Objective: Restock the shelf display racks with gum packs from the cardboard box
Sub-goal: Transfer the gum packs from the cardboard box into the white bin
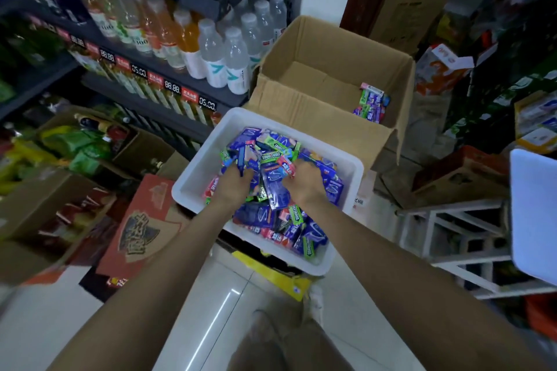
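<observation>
Drink bottles line the dark shelf at left, above a pale tiled floor. My left hand grips gum packs in the white tub; my right hand seems curled round more. A few packs lie in the cardboard box behind.

Two hands, one white bin, one cardboard box, perhaps sixty gum packs.
</observation>
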Available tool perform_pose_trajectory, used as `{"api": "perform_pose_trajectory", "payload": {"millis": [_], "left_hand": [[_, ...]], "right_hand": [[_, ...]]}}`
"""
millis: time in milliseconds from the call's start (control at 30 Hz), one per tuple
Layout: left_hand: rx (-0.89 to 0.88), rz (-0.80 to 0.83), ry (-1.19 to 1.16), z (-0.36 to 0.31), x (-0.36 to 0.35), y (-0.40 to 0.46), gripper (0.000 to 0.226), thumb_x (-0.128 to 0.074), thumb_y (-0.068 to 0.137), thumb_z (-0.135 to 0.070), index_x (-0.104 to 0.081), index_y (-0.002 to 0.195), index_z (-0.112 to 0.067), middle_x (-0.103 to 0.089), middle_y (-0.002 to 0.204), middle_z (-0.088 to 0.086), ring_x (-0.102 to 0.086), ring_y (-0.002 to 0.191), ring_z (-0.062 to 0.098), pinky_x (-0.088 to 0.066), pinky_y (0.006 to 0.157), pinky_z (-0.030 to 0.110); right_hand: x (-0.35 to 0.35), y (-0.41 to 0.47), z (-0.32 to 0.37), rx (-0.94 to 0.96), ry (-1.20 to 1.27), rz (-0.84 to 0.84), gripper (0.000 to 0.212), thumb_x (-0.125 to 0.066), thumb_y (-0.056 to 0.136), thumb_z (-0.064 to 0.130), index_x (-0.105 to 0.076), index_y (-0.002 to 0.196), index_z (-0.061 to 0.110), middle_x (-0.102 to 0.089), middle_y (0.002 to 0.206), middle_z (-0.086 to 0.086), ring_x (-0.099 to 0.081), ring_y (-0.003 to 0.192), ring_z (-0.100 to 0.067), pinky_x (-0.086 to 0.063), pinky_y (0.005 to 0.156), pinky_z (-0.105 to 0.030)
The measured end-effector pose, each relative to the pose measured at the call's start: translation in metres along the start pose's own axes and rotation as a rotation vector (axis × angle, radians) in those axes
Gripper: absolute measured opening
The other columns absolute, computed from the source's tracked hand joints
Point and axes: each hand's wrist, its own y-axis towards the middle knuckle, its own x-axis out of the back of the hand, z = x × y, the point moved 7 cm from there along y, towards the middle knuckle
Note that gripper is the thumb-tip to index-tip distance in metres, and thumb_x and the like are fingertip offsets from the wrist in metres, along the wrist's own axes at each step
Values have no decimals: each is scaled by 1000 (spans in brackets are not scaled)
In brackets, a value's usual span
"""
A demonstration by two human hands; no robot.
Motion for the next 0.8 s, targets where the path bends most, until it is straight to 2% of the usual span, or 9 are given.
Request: {"api": "perform_pose_trajectory", "payload": {"millis": [67,133,233,300,367,500,567,667,800], "left_hand": [[-65,-42,245,5,3,-3,29,-43,99,-20,-47,115,3,-59,111,26,-57,103,38,-47,85,42],[-109,-58,299,4,1,-9,41,-45,98,-18,-35,132,2,-54,122,26,-54,109,39,-46,87,43],[-193,-68,448,1,-10,-20,75,-50,95,-32,-2,150,-12,-21,150,23,-29,135,40,-35,105,51],[-221,-77,660,3,-19,-25,88,-51,90,-50,6,150,-19,6,157,16,-4,143,38,-20,111,55],[-254,-69,815,7,-27,-28,96,-48,85,-63,8,150,-21,19,156,11,11,144,36,-11,113,57],[-255,25,763,18,-37,-26,89,-47,85,-65,3,150,-30,18,157,4,18,143,34,-9,111,61],[-296,75,740,18,-39,-26,86,-48,86,-62,4,149,-36,15,158,2,17,143,35,-13,110,62],[-428,54,838,9,-40,-31,81,-47,89,-58,4,149,-37,8,159,1,6,145,34,-17,112,56],[-476,65,876,-8,-42,-36,66,-51,92,-46,-21,148,-29,-9,158,1,-13,143,27,-23,111,49]], "right_hand": [[-2,-2,-15,-20,-26,-17,9,-53,85,-1,-54,93,2,-59,103,-22,-52,81,-27,-34,62,-27],[-1,-5,-20,26,-61,-55,26,-53,85,-2,-53,111,2,-59,107,-20,-55,89,-29,-34,63,-27],[-3,-10,-20,112,-140,-89,54,-49,89,-3,-35,138,14,-49,116,-18,-55,93,-30,-44,69,-34],[-5,-14,-27,126,-218,-86,56,-45,93,1,-30,143,22,-41,123,-18,-55,97,-32,-50,82,-41],[-10,-20,-37,138,-241,-48,49,-37,98,14,-29,144,26,-36,129,-19,-47,111,-37,-45,93,-47],[-10,-27,-49,140,-439,-41,63,-44,95,7,-17,147,29,-41,123,-12,-48,111,-29,-52,82,-43],[-14,-30,-50,178,-452,-22,57,-47,95,10,-22,145,25,-46,120,-10,-52,107,-27,-53,80,-41],[-18,-34,-57,164,-388,-1,48,-52,94,16,-32,137,20,-44,124,-10,-54,107,-27,-52,84,-43],[-5,-33,-56,196,-279,2,47,-55,93,17,-39,137,16,-34,130,-8,-51,108,-23,-47,94,-38]]}}
